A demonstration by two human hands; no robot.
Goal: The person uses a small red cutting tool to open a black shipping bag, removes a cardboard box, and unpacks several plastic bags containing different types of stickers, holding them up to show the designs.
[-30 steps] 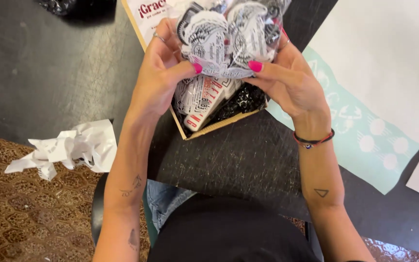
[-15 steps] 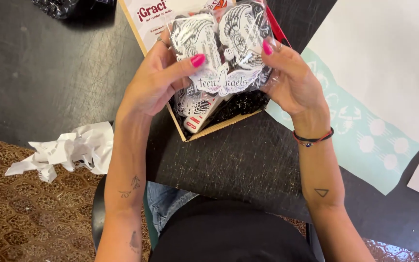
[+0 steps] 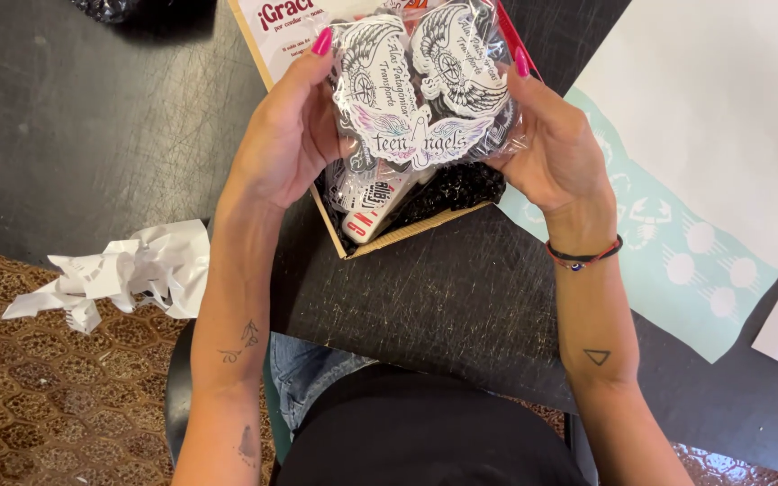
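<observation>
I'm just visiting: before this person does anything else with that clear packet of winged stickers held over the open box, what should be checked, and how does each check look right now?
1. Packet of stickers held on both sides: ok, left hand and right hand each grip an edge.
2. Packet over the cardboard box, not over the floor: ok.
3. Packet sealed: cannot tell, its edges are hidden by the fingers.
4. Room left in the box: cannot tell, the packet covers most of it; more stickers show below.
5. Crumpled white paper out of the way: ok, it lies apart, at the table edge on the left-hand side.
</observation>
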